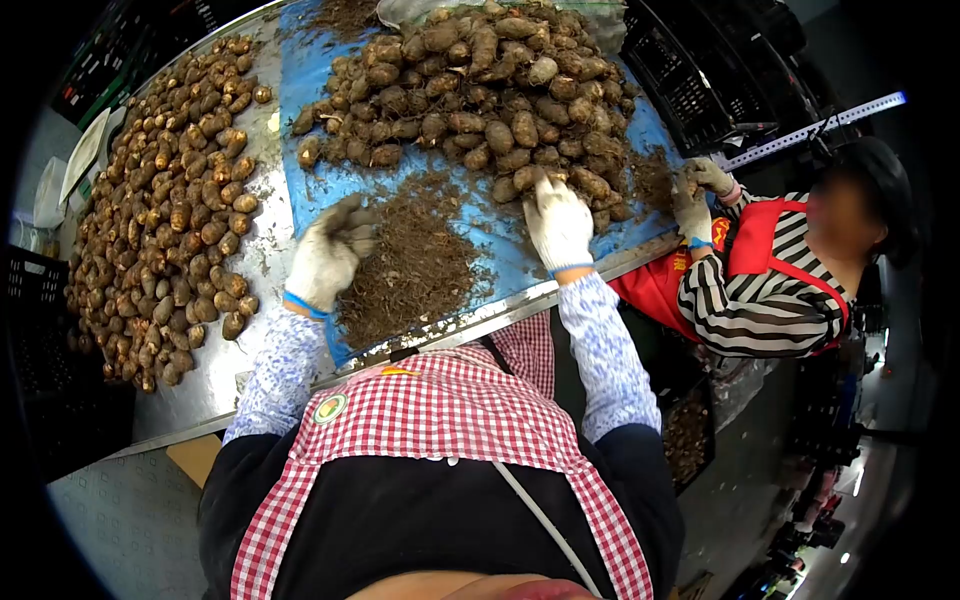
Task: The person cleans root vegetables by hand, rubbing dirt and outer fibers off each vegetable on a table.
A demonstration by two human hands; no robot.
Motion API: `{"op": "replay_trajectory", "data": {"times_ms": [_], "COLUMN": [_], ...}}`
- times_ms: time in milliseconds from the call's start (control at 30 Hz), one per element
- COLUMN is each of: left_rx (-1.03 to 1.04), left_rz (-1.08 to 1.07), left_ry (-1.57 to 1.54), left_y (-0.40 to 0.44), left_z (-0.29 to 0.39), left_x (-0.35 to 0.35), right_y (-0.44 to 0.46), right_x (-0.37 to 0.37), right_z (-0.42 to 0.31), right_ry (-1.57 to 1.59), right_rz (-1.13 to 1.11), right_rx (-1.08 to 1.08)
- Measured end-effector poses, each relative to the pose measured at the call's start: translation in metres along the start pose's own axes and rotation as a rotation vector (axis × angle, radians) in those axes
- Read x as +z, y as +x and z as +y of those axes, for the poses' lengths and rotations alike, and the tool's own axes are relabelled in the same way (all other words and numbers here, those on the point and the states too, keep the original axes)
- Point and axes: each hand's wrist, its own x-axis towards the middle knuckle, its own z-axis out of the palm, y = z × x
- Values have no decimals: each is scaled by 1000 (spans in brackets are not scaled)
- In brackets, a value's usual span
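Brown, hairy taro-like tubers (pixel 480 90) lie in a large pile on a blue sheet (pixel 305 200). My right hand (pixel 558 222), in a white glove, reaches to the front edge of this pile, its fingers bent against a tuber (pixel 524 178). My left hand (pixel 332 252), in a glove with dirt-darkened fingers, hovers over the left side of a heap of brown root fibres and soil (pixel 415 260). Its fingers are apart and nothing shows in them. Cleaner tubers (pixel 180 210) are spread over the metal table (pixel 262 170) to the left.
A co-worker in a striped top and red apron (pixel 760 250) stands at the right, both gloved hands (pixel 692 205) at the table's right edge. Black crates (pixel 690 75) stand behind at the right; another black crate (pixel 38 300) is at the far left. A plastic bag (pixel 50 195) hangs nearby.
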Motion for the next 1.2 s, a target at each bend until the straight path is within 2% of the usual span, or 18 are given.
{"op": "replay_trajectory", "data": {"times_ms": [100,167,233,333,367,500,567,600,667,700,767,833,900,967,1033,1100,1167,1200], "left_rx": [-91,-83,-83,-235,-303,141,-235,-367,-537,-560,-601,-480,-541,-443,-239,1286,1365,1000], "left_rz": [-137,-352,-415,-323,-477,-620,-342,-187,-308,-292,-203,-102,-352,-326,-306,-540,-406,-346], "left_ry": [130,268,354,341,305,481,59,37,1,26,255,286,434,686,933,1571,1734,1587], "left_y": [-10,-8,-4,-2,1,34,26,0,16,15,5,-5,10,2,5,66,66,69], "left_z": [-24,-31,-35,-51,-57,-97,-81,-62,-55,-54,-54,-69,-65,-51,-53,-80,-76,-80], "left_x": [32,39,39,53,57,36,47,65,31,26,36,51,31,50,47,1,1,6], "right_y": [25,36,27,-11,-21,-47,-57,-60,-62,-54,-36,-38,-38,-38,-31,-20,-14,-11], "right_x": [51,29,23,25,31,-8,7,8,-3,-12,0,-19,-2,3,-2,0,-8,2], "right_z": [10,-1,-12,-48,-63,-102,-88,-82,-65,-59,-74,-91,-94,-103,-107,-110,-116,-116], "right_ry": [-134,122,398,599,582,766,913,1749,1231,824,1057,511,492,456,513,426,587,675], "right_rz": [151,-106,-91,347,583,492,437,13,253,307,442,206,294,344,187,277,251,319], "right_rx": [-111,108,272,33,-115,-213,-348,-169,-4,-109,-361,-373,-350,-323,-221,-156,-33,-14]}}
